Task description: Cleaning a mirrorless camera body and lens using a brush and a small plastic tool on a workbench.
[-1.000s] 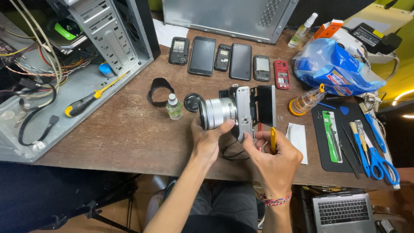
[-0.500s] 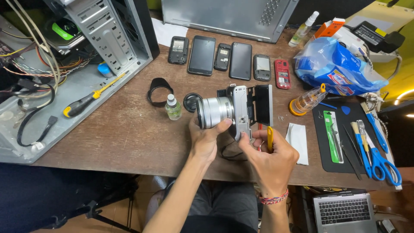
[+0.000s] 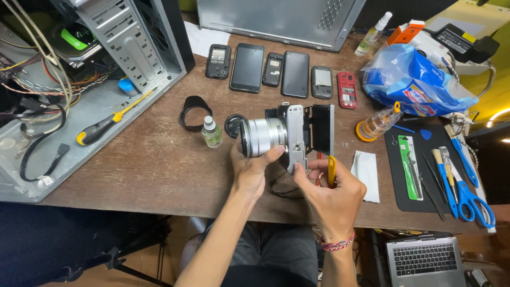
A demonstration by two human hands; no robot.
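Two hands meet over the near edge of the wooden table (image 3: 154,170) in the head view, both on a silver camera (image 3: 289,139). My left hand (image 3: 254,171) is wrapped around the silver lens barrel, thumb on top, fingers clamped under it. My right hand (image 3: 333,192) presses thumb and forefinger against the camera body's lower end, while the other fingers are closed on a yellow-handled screwdriver (image 3: 331,170) that stands upright. The camera's black rear screen is hinged open toward the right. Just left of the lens sit a small clear bottle (image 3: 211,133), a round lens cap (image 3: 234,125) and a black lens hood (image 3: 193,112). Along the far edge lies a row of phones (image 3: 281,74). At the right edge a black mat (image 3: 409,199) carries blue scissors (image 3: 470,197) and tweezers. At the left edge stands an open computer case (image 3: 79,101) with a yellow-and-black screwdriver (image 3: 109,123) in it.
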